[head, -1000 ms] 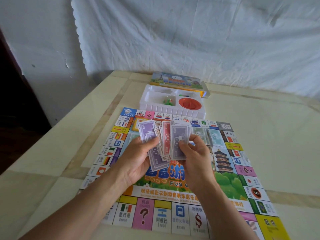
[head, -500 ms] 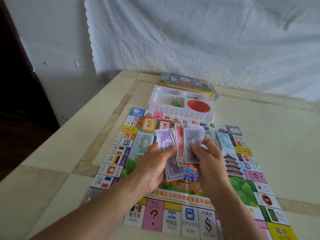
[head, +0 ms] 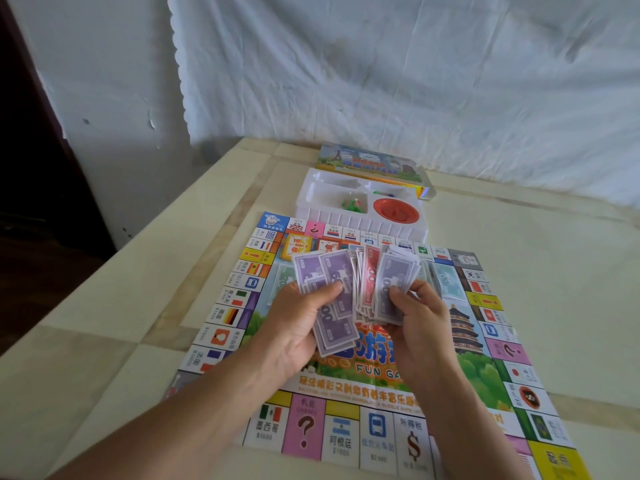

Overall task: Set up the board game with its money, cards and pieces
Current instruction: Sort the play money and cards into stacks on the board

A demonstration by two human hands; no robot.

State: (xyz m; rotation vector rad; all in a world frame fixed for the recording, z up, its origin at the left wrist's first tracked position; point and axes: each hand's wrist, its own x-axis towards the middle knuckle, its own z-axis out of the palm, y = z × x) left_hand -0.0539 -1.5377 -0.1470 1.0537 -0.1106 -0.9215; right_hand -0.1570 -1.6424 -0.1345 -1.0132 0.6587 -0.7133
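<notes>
White sheet behind pale bench (head: 121,306). Board (head: 485,375) lies flat mid-bench, tray (head: 360,225) at its far edge. Left hand (head: 298,327) & right hand (head: 419,323) both pinch the paper money (head: 349,282), fanned above board centre, prob. to sort by colour.

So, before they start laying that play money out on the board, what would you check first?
1. Left hand and right hand both grip the fanned play money: ok.
2. Board lies flat, unfolded: ok.
3. Notes sorted by colour: not ok, purple and red mixed.
4. Green pieces out of the white tray: not ok, they lie inside.
5. Yellow card deck on the board: ok.
6. Every note present: cannot tell.
</notes>
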